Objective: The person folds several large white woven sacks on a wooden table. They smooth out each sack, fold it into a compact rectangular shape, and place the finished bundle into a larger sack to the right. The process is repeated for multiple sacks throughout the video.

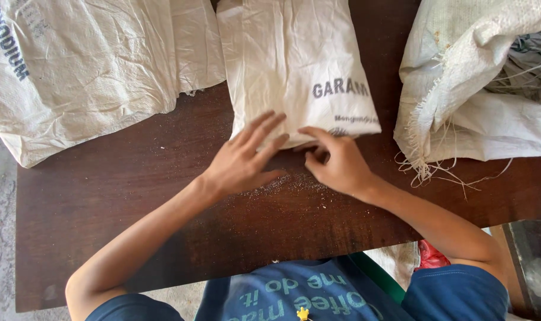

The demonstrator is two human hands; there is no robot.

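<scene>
- A folded white woven sack [294,65] with dark print lies flat at the 12 o'clock part of the dark wooden tabletop [104,196], its near edge toward the person.
- The left hand [246,157] rests palm down at that near edge, its fingers [264,128] spread and lying over the sack's lower left corner.
- The right hand [336,163] sits just beside it at 3 o'clock, index finger stretched along the sack's bottom edge, the other fingers curled; whether they pinch the cloth I cannot tell.
- Fine pale grains [282,181] dust the wood under both hands.
- A larger crumpled sack [86,65] lies at 10 o'clock.
- A frayed sack [472,83] with loose threads lies at 2 o'clock.
</scene>
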